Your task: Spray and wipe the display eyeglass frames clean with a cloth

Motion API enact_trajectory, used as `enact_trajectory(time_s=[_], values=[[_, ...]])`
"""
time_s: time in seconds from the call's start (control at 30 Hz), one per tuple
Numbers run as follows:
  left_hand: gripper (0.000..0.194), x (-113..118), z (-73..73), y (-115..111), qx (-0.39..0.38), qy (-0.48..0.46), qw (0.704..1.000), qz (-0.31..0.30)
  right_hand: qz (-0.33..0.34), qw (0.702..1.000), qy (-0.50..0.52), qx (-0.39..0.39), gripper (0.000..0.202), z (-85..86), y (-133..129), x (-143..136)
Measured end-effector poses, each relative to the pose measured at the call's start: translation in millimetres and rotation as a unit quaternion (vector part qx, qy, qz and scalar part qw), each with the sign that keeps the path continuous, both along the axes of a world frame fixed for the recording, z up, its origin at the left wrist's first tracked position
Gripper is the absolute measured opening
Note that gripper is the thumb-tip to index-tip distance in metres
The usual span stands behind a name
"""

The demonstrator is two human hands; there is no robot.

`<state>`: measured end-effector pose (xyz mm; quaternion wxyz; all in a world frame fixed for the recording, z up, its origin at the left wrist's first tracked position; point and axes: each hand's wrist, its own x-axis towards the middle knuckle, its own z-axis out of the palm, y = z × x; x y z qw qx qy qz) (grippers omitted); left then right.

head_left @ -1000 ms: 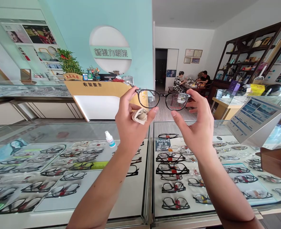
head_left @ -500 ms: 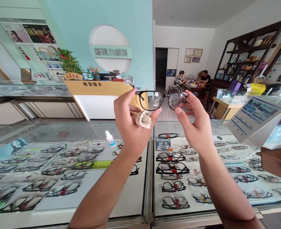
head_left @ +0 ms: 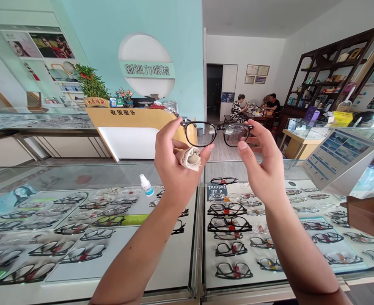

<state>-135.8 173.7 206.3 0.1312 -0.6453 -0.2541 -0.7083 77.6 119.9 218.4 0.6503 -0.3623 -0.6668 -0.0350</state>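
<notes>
A pair of black-rimmed eyeglasses [head_left: 219, 126] is held up above the glass counter, lenses upright. My left hand [head_left: 176, 169] pinches the left end of the frame, with its thumb under the lower rim. Tucked in the same hand is a rolled beige cloth [head_left: 189, 159] with a frayed edge. At the other end, my right hand [head_left: 265, 171] grips the frame's right corner between fingers and thumb. Parts of both temples are hidden by the fingers. On the counter, left of my left forearm, stands a small white spray bottle [head_left: 147, 186] with a blue label.
Beneath me is a glass display counter [head_left: 200, 254] with rows of eyeglass frames [head_left: 229, 223] under it. A white display board [head_left: 342, 159] and a brown box [head_left: 367, 218] stand on the right. Farther off are a reception desk [head_left: 128, 140] and two people seated at a table.
The eyeglasses have tilted slightly in my hands. My right hand has shifted a little to the right, its thumb now slightly higher. The cloth stays in my left hand.
</notes>
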Motion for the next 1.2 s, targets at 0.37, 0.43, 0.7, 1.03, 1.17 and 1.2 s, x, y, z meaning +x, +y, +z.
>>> enact_trajectory(time_s=[0.37,0.43,0.7,1.03,1.17,1.2], values=[[0.09,-3.6,2.3,6.2,-0.057,-0.01,0.995,-0.079,-0.019,0.995,0.065,0.067,0.036,7.7,-5.8,-5.3],[0.09,-3.0,2.7,4.9,-0.059,-0.011,0.995,-0.081,-0.01,0.994,0.082,0.069,0.036,7.2,-5.0,-5.3],[0.088,-4.6,2.4,9.0,-0.046,0.023,0.996,-0.068,0.019,0.995,0.082,0.054,0.04,8.2,-12.1,-8.4],[0.084,-0.5,-3.5,17.0,-0.055,0.03,0.995,-0.084,0.066,0.995,0.074,0.027,0.043,10.8,-14.2,-7.6],[0.08,0.6,-4.1,18.1,-0.055,0.03,0.995,-0.075,0.082,0.992,0.088,0.029,0.04,10.1,-12.4,-6.2],[0.08,0.9,-4.2,18.2,-0.052,0.031,0.996,-0.072,0.082,0.992,0.087,0.031,0.04,10.1,-12.2,-6.0]])
